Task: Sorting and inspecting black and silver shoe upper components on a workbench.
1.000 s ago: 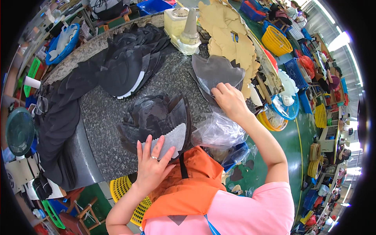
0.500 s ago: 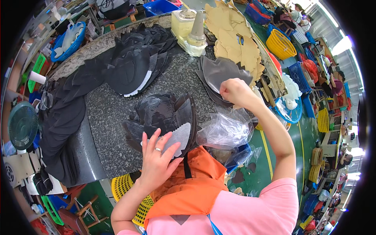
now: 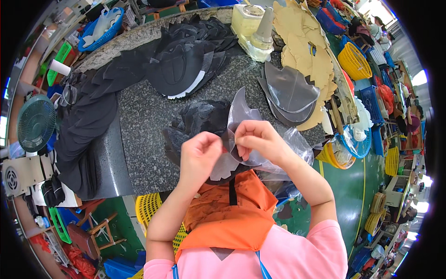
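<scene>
A thin, translucent grey cut piece (image 3: 240, 110) with a pointed tip is held up in front of me. My right hand (image 3: 261, 140) is closed on its edge. My left hand (image 3: 200, 154) pinches at the near left edge of the same piece, its fingertips close to the right hand's. Under and behind them lies a pile of black cut pieces (image 3: 202, 116) on the speckled stone tabletop (image 3: 144, 139). A light grey piece with a toothed edge (image 3: 224, 168) shows below my hands. To the right rests a small stack of grey pointed sheets (image 3: 290, 90).
Overlapping black pieces (image 3: 93, 97) run along the table's left side, with more black pieces (image 3: 179, 65) at the back. A glue container (image 3: 247, 21) and a grey cone (image 3: 264, 30) stand beyond. Tan sheets (image 3: 302, 46) lie at the back right, clear plastic (image 3: 297, 146) nearer.
My right hand has come from the grey stack to the middle, bringing a translucent piece. My left hand has lifted off the black pile and closed at that piece. The view has shifted slightly.
</scene>
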A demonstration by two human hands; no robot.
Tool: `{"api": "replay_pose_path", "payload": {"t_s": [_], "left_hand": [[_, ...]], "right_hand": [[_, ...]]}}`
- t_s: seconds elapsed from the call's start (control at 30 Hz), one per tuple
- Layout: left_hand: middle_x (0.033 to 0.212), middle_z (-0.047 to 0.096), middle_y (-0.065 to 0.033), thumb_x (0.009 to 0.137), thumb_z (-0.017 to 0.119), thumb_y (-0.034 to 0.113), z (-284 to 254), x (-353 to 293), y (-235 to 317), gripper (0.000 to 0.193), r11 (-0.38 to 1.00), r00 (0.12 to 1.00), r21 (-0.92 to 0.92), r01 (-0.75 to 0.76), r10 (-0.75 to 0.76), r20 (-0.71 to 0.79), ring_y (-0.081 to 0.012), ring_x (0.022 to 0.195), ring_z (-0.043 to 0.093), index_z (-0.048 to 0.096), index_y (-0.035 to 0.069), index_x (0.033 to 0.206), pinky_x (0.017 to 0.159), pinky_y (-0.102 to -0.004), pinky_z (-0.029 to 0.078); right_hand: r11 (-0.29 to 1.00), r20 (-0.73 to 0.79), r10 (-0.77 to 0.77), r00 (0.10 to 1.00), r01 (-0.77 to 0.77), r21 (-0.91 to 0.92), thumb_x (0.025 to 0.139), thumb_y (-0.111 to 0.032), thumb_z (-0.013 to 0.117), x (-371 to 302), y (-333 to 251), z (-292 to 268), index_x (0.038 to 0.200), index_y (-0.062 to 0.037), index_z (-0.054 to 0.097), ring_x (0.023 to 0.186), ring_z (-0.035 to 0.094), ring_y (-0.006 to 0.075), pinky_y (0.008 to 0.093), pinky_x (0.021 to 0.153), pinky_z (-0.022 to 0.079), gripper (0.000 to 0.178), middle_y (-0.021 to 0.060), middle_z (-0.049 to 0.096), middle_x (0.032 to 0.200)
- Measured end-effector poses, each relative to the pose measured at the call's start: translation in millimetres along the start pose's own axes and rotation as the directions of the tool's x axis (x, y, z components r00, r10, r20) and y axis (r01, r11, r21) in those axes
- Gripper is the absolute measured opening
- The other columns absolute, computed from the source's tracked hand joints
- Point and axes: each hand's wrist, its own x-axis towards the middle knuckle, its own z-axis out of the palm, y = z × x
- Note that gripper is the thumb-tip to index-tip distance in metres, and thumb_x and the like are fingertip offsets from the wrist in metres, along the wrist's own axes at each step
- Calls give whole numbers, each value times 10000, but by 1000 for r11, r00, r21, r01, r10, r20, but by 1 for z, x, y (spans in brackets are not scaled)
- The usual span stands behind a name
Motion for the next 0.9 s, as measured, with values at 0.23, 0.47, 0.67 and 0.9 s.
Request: {"api": "replay_pose_path", "payload": {"t_s": [0.23, 0.47, 0.67, 0.9], "left_hand": [[759, 521, 21, 913, 596, 76, 12, 3, -5, 158, 982, 984, -146, -120, 98, -152, -41, 713, 458, 639, -60, 983, 636, -195, 393], [834, 641, -16, 923, 548, 54, 6, 2, 6, 223, 971, 941, 100, -219, 237, -240, -79, 736, 554, 652, -34, 1098, 622, -230, 447], [844, 611, -27, 926, 502, 44, 3, 15, 13, 101, 901, 850, 229, -369, 427, -308, -73, 762, 542, 588, 1, 892, 679, -208, 425], [824, 666, -58, 912, 596, 87, 19, 16, 32, 116, 865, 789, 272, -423, 499, -359, -94, 720, 599, 636, -15, 950, 667, -240, 479]], "right_hand": [[997, -94, -24, 995, 31, 71, 879, -100, 541, 3, 1, 23, 882, 8, 569, 618, 572, 75, 228, 562, 484, 111, 35, 611, 718], [974, -297, -185, 937, 133, -186, 829, -139, 678, 7, 11, 34, 648, -9, 522, 497, 526, 92, 280, 454, 404, 271, 76, 546, 600], [577, -288, -768, 573, 423, -699, 743, 18, 682, 4, 30, 60, 887, -48, 533, 611, 616, 190, 290, 540, 484, 217, 80, 589, 749], [843, -645, -518, 562, 209, -496, 951, -38, 457, 13, 18, 46, 1169, -35, 516, 612, 417, 44, 213, 532, 347, 226, -7, 513, 756]]}}
